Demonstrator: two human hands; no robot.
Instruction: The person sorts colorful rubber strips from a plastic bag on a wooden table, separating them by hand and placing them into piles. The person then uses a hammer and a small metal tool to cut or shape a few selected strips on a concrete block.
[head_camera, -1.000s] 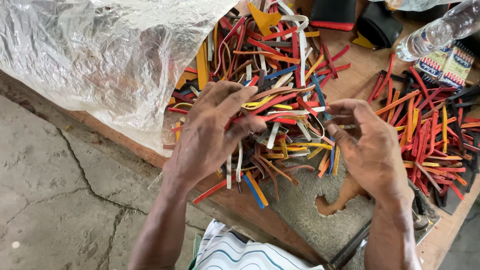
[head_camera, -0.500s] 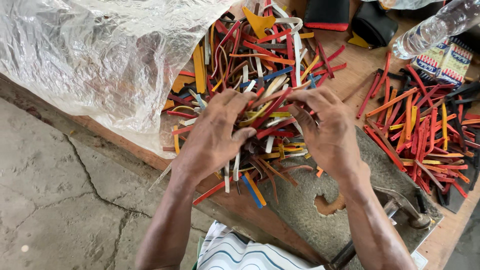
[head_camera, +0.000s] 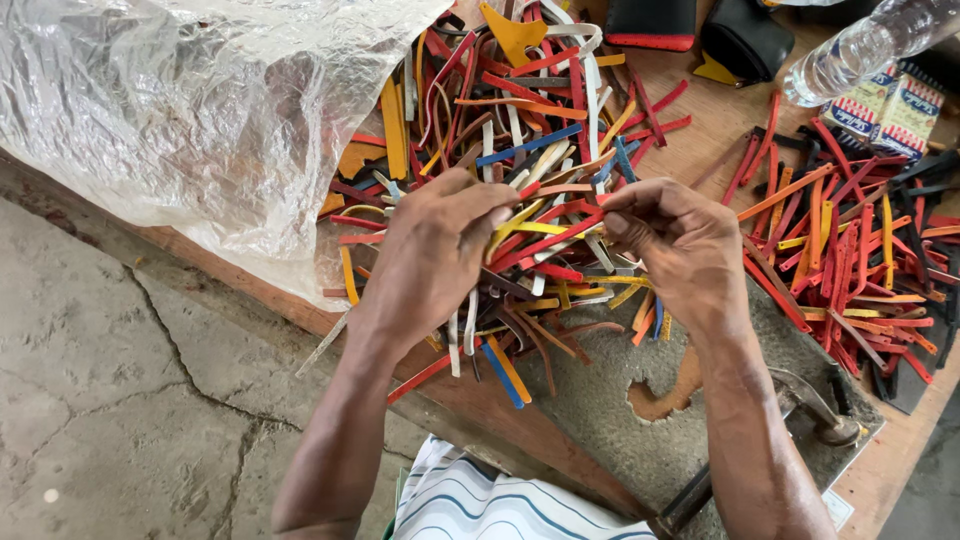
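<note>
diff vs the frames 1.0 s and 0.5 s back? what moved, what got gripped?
The right hand swung in from the right side of the pile of coloured strips toward the left hand; its fingers now pinch a red strip that the left hand also holds. The left hand went from lying spread on the pile to a closed grip. Plastic sheet, bottle and second strip pile are unchanged.

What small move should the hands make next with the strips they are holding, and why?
Probably the right hand should draw the pinched red strip clear of the pile. Both hands already grip a tangled bunch of strips, the left hand pressing it from above, and the red strip runs between them, crossed by a yellow strip.
</note>
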